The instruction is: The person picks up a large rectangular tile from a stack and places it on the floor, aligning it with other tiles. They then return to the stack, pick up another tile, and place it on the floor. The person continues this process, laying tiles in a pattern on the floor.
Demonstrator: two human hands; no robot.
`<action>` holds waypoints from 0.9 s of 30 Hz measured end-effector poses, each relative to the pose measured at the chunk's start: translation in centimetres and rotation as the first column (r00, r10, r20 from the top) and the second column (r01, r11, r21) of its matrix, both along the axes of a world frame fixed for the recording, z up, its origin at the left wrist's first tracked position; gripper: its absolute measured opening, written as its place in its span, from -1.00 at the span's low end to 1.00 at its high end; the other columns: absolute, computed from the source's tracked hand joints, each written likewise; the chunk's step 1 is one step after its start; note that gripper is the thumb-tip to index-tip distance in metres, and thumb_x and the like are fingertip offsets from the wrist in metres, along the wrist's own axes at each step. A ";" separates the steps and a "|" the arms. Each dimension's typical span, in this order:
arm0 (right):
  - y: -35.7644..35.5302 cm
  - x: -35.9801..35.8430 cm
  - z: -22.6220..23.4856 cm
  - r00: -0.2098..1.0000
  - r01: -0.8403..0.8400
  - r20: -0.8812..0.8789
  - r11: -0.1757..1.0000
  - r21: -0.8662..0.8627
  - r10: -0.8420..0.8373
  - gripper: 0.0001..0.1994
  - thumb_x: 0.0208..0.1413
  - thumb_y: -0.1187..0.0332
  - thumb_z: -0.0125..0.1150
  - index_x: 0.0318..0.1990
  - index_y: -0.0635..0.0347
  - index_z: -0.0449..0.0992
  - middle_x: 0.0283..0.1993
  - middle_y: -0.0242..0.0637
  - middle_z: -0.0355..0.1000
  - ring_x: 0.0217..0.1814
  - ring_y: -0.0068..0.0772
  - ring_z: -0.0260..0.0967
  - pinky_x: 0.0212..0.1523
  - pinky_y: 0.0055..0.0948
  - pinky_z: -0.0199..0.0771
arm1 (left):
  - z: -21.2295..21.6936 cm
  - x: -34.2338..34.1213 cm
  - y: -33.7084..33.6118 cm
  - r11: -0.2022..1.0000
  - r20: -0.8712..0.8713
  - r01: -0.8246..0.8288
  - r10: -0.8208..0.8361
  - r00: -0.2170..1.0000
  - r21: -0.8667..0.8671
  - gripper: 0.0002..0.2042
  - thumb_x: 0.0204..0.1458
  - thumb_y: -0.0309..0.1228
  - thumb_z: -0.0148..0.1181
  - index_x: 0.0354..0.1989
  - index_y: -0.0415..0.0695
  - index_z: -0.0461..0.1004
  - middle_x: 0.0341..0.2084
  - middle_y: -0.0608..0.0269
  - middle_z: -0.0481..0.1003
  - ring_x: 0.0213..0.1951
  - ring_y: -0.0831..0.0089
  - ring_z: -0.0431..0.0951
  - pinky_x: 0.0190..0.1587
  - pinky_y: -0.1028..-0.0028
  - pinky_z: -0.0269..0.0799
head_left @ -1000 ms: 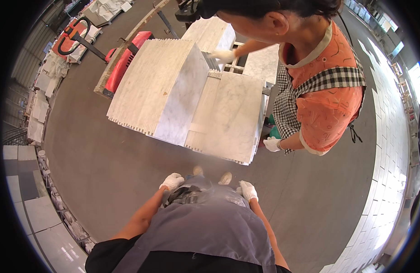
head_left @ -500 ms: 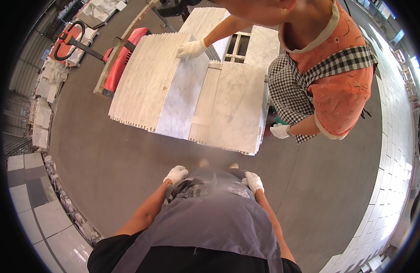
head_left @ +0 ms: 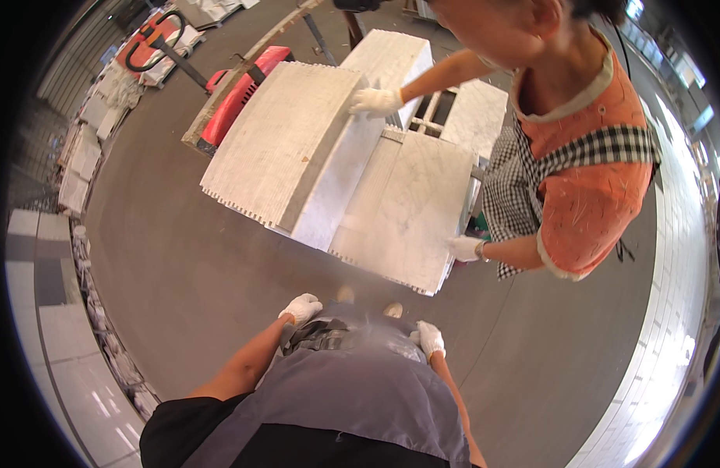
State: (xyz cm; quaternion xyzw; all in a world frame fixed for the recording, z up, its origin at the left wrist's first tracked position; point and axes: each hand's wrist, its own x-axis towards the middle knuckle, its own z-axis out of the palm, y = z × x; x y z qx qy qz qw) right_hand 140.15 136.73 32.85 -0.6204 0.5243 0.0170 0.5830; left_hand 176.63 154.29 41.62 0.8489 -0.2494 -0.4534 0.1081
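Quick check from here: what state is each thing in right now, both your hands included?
Left hand: gloved, empty, resting on the apron.
Right hand: gloved, empty, resting on the apron.
Marble slabs: stacked flat; co-worker's gloved hand on the top one.
Red pallet jack: parked behind the slabs.

The large flat marble slabs [head_left: 352, 187] were white with faint grey veining. Both knit work gloves (the left hand's [head_left: 301, 307] and the right hand's [head_left: 431, 339]) were white, the cloth apron [head_left: 360, 390] grey, the metal pallet jack [head_left: 243, 90] red.
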 end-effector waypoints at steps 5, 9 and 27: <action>0.1 -0.3 0.7 0.978 -0.201 -0.090 0.960 -0.193 0.187 -0.67 0.17 0.18 0.12 -0.09 0.27 0.56 -0.15 0.04 0.57 -0.10 0.05 0.53 -0.04 -0.14 0.49 | 1.1 -0.6 -0.6 0.999 -0.055 -0.038 0.037 0.998 -0.024 -0.65 0.01 -0.24 0.09 -0.21 -0.30 0.58 -0.36 0.02 0.60 -0.21 0.20 0.58 -0.06 0.27 0.41; -0.5 0.1 0.8 0.996 0.053 -0.086 0.978 0.200 -0.036 -0.61 0.23 0.17 0.09 0.07 0.25 0.50 -0.08 -0.01 0.57 -0.01 -0.03 0.53 0.05 -0.21 0.49 | 0.9 -0.9 0.0 0.994 -0.062 -0.098 0.096 0.994 -0.043 -0.65 0.02 -0.23 0.11 -0.21 -0.29 0.58 -0.37 0.03 0.60 -0.24 0.23 0.57 -0.09 0.27 0.42; -0.6 1.6 -0.3 0.978 0.183 0.011 0.891 0.415 -0.206 -0.59 0.26 0.15 0.04 0.06 0.32 0.49 -0.23 -0.05 0.60 -0.34 -0.25 0.60 -0.21 -0.35 0.58 | 0.6 5.6 -1.4 0.532 -0.712 -0.844 0.569 0.411 -0.063 -0.55 0.15 -0.10 0.23 0.11 -0.08 0.37 -0.01 0.15 0.53 -0.03 0.19 0.57 0.00 0.17 0.51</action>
